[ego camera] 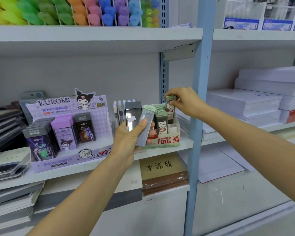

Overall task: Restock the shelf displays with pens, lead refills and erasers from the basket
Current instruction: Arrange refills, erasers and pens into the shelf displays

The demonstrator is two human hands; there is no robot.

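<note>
Refill cases [144, 133] fill left hand [128, 141]; right hand [186, 101] pinches third case [170, 109].

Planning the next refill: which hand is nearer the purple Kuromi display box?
Left. The left hand holds two lead cases just right of the purple display box. The right hand is farther right, pinching a green-capped case over the green box.

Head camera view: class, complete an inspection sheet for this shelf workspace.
Surface: white shelf, stocked.
Job's things: green refill box holds rows of cases; Kuromi display beside it.
Clutter: notebook stacks at left.
Grips: left hand holds a green-capped case and a dark case; right hand pinches the top of a refill case at the box's right side.
Cables: nothing seen.
Surroundings: paper reams right, coloured markers above.
</note>
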